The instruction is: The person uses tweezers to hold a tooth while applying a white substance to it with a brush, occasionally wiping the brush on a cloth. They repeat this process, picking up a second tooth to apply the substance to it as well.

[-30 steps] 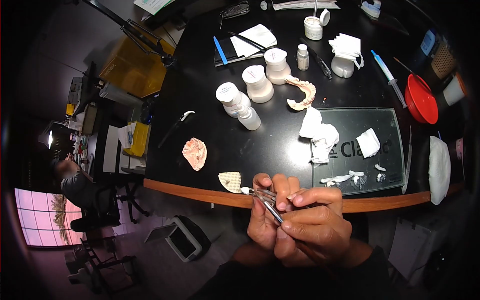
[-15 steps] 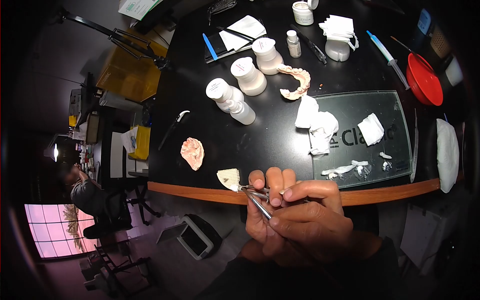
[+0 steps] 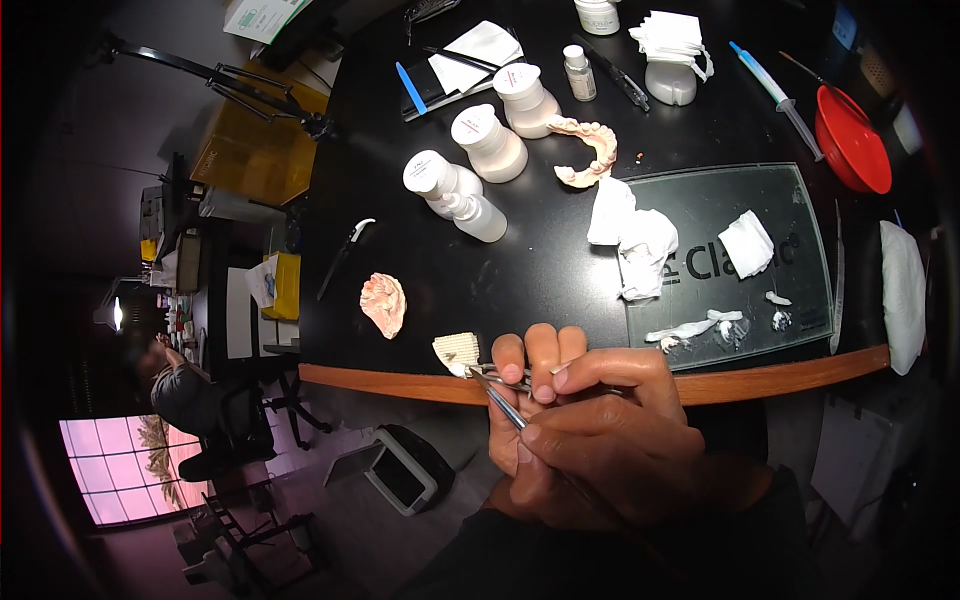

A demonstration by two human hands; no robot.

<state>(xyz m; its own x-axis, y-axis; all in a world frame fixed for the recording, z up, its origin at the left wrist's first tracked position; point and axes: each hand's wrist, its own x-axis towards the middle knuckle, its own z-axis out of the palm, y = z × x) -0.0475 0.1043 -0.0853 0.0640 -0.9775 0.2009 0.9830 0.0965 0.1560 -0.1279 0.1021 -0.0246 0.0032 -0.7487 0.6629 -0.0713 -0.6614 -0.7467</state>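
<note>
- The right hand [image 3: 600, 440] is curled in a pen grip, thumb and forefinger pinching a slim, shiny metal instrument [image 3: 500, 400] that slants up and to the left.
- The left hand [image 3: 525, 400] sits behind it with fingers bent and pressed together; what they pinch is too small to tell.
- Both hands hover at the wooden front edge of the glossy black table [image 3: 520, 270].
- The instrument's tip lies just beside a small cream ridged piece [image 3: 457, 351] at that edge.
- A pink denture base [image 3: 384, 303] lies farther left on the table.
- An arch-shaped pale dental model [image 3: 590, 150] rests near three squat white plastic bottles [image 3: 487, 140].
- Crumpled white tissue [image 3: 630, 240] overlaps a smooth glass slab [image 3: 740, 215].
</note>
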